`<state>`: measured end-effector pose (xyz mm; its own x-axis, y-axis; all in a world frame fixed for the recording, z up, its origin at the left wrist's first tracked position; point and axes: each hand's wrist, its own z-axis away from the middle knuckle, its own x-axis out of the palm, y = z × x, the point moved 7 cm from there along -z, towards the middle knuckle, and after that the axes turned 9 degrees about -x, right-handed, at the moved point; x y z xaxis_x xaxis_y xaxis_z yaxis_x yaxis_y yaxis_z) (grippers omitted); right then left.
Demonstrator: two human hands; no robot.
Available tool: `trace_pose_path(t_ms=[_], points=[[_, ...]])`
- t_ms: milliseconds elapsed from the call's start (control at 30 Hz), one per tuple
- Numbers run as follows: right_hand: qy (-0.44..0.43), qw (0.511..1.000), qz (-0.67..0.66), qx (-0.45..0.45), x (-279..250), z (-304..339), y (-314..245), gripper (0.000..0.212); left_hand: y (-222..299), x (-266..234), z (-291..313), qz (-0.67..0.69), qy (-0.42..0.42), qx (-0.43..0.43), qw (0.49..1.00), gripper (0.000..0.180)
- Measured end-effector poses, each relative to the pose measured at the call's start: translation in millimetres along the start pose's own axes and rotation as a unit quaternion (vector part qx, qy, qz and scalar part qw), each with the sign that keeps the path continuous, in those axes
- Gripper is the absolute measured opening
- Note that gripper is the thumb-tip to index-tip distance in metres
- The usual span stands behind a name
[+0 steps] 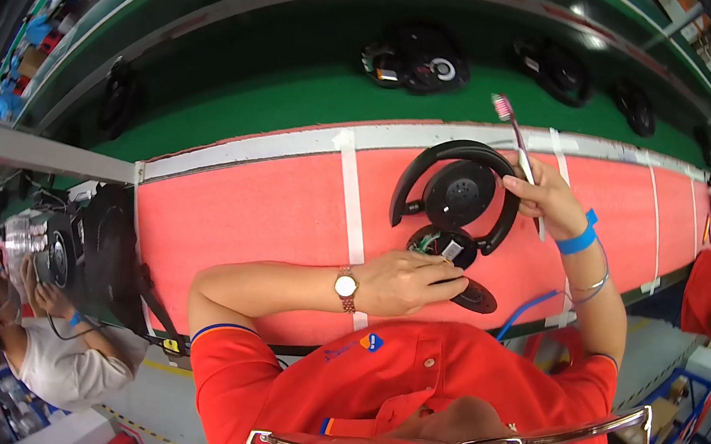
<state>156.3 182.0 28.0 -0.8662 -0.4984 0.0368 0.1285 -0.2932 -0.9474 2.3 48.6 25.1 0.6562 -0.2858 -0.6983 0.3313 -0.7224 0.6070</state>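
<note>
black headphones [458, 195] between left fingers [446, 281], curled perhaps on earcup, right fingers [517, 185] pinching toothbrush [515, 135]

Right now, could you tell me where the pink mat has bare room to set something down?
The pink mat lies bare left of the white tape strip, and also right of the right hand. It is crowded around the black headphones, where the left hand touches the opened earcup and the right hand grips a toothbrush.

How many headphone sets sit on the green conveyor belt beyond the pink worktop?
3 clearly: one headphone set upper centre, a second to its right, a third farther right. Dark shapes at the belt's left and far right edge may be more.
</note>
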Motion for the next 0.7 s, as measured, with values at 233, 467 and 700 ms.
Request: trace_pose_path(t_ms=[233,467,700], points=[[0.029,0.935,0.087,-0.343,51,-37,-68,0.025,-68,-73,-21,-0.338,-0.03,-0.207,0.918,0.027],[0.036,0.884,0.246,-0.395,100,-118,-56,0.023,-129,-123,-9,-0.385,0.171,-0.283,0.862,0.019],[0.055,0.934,0.183,-0.302,110,-137,-65,0.03,-147,-135,-2,-0.469,0.14,-0.354,0.797,0.006]])
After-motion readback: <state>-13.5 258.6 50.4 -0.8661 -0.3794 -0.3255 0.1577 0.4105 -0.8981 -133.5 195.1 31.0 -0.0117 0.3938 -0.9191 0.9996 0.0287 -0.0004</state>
